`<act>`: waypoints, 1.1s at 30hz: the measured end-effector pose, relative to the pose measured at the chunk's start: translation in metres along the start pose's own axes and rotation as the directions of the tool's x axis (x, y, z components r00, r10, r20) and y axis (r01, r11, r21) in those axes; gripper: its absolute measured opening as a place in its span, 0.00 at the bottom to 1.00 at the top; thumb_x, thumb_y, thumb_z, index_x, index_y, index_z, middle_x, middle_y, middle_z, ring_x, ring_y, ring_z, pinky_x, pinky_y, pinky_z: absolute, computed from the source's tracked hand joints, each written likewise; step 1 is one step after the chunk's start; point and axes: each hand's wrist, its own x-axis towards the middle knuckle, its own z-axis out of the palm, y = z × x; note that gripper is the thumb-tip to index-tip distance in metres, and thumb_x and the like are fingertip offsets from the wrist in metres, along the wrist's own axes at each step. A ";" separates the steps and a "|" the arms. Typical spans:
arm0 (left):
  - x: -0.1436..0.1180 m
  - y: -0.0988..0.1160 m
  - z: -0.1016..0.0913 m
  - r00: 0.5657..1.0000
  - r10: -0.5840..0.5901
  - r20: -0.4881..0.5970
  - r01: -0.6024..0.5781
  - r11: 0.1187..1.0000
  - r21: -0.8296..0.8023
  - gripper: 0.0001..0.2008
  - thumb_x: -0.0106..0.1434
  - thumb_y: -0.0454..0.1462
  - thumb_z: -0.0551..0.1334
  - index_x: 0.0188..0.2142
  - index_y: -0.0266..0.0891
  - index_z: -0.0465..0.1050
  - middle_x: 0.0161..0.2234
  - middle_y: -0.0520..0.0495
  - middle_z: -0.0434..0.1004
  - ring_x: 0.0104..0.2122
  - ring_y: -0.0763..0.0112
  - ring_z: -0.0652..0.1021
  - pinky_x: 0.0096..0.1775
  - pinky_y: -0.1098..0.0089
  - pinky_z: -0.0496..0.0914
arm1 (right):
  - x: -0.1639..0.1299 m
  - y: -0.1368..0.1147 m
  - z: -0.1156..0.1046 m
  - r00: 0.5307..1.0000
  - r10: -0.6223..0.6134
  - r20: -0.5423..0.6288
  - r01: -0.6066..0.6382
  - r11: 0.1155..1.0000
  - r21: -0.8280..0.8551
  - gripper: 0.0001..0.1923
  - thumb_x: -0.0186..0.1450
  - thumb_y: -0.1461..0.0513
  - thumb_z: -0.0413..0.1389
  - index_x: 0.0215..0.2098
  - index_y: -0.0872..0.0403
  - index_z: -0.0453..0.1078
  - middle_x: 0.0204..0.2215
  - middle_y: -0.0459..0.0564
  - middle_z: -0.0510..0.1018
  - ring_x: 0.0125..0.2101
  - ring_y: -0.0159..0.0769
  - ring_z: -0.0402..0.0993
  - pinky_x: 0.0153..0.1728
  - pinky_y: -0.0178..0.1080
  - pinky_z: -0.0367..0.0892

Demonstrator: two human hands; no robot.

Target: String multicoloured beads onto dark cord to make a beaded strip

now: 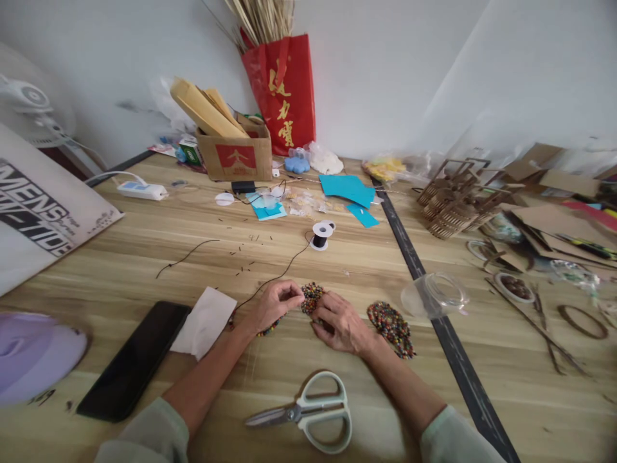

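Several strings of small multicoloured beads lie bunched on the table between my hands. My left hand is closed, thumb and forefinger pinched together at the bunch's left edge; what sits in the pinch is too small to make out. Part of a beaded strand shows beneath that hand. Curled fingers of my right hand close on the right side of the bunch, hiding some of it. Right of this hand lies a second heap of beaded strings. Black cord runs from a white spool toward my left wrist.
Scissors lie below my hands. A black phone and white paper are at left. A coil of clear line is at right. A cardboard box, red bag and small woven baskets stand behind.
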 end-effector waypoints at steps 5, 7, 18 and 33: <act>-0.001 -0.002 0.000 1.000 0.008 0.028 -0.007 1.000 -0.027 0.07 0.57 0.38 0.62 0.27 0.36 0.70 0.23 0.54 0.68 0.24 0.77 0.67 0.28 0.76 0.63 | 0.000 0.001 0.002 0.999 0.006 -0.031 -0.005 0.999 0.036 0.05 0.64 0.67 0.51 0.34 0.54 0.68 0.30 0.51 0.70 0.33 0.39 0.64 0.35 0.40 0.63; -0.001 -0.002 0.000 0.999 0.010 0.038 -0.009 0.999 -0.035 0.07 0.57 0.38 0.62 0.27 0.36 0.70 0.24 0.54 0.68 0.24 0.77 0.67 0.28 0.76 0.63 | 0.000 0.002 0.003 0.999 0.017 -0.044 -0.015 0.999 0.046 0.05 0.64 0.67 0.51 0.35 0.54 0.67 0.30 0.51 0.70 0.34 0.39 0.65 0.35 0.41 0.64; -0.001 -0.002 0.002 0.998 0.039 0.044 -0.038 0.999 -0.015 0.07 0.57 0.38 0.61 0.27 0.36 0.71 0.23 0.53 0.69 0.25 0.75 0.68 0.28 0.75 0.64 | -0.001 0.004 0.005 0.995 0.044 -0.091 -0.037 0.996 0.084 0.04 0.62 0.67 0.52 0.35 0.53 0.64 0.30 0.51 0.70 0.33 0.39 0.66 0.34 0.40 0.63; -0.001 -0.004 0.002 0.997 0.040 0.067 -0.037 0.999 -0.035 0.07 0.56 0.38 0.61 0.26 0.37 0.70 0.24 0.52 0.70 0.26 0.74 0.69 0.30 0.74 0.65 | 0.002 0.001 0.002 0.992 0.097 -0.077 -0.095 0.995 0.025 0.03 0.60 0.67 0.52 0.33 0.53 0.64 0.29 0.51 0.69 0.33 0.40 0.65 0.34 0.41 0.62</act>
